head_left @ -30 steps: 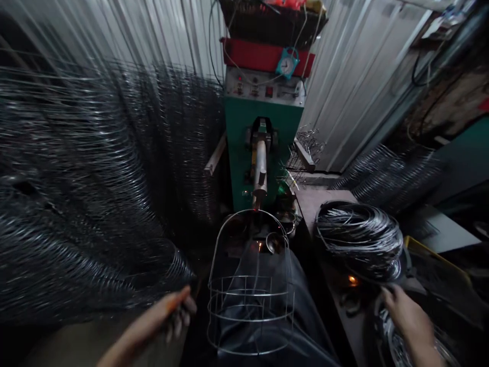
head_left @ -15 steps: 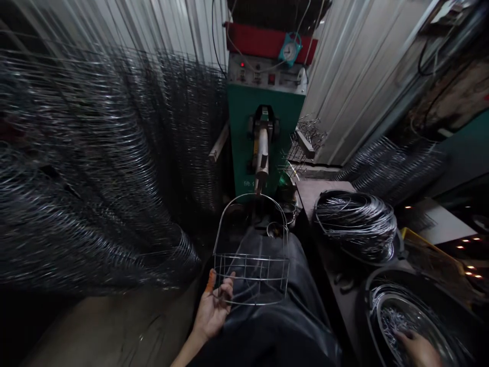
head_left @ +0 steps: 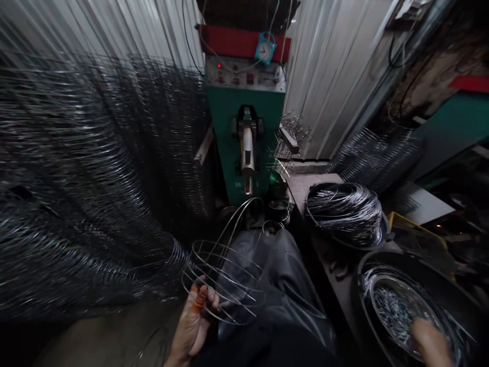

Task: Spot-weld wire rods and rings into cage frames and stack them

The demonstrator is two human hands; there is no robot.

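Note:
My left hand (head_left: 196,313), an orange wrap on one finger, is closed on the rim of a wire basket (head_left: 229,278) with a tall looped handle. The basket is tilted and blurred above my dark-covered lap (head_left: 263,275). At the lower right, my right hand (head_left: 431,339) is over the edge of a metal bowl (head_left: 376,300) with small metal pieces (head_left: 395,311) in it. Its fingers are smeared by motion, so whether they grip anything does not show. The bowl sits inside a large black tub (head_left: 357,295) with bent wires around it.
Ahead stands a green machine (head_left: 221,148) with a protruding electrode arm (head_left: 247,150) and a small blue clock (head_left: 265,48). Tall stacks of wire frames (head_left: 95,168) crowd the left. A coil of wires (head_left: 347,209) fills another tub on the right-hand bench (head_left: 315,178).
My left hand has turned the wire basket from facing me squarely to a tilt and moved it slightly left. My right hand remains at the bowl. The whole view has shifted.

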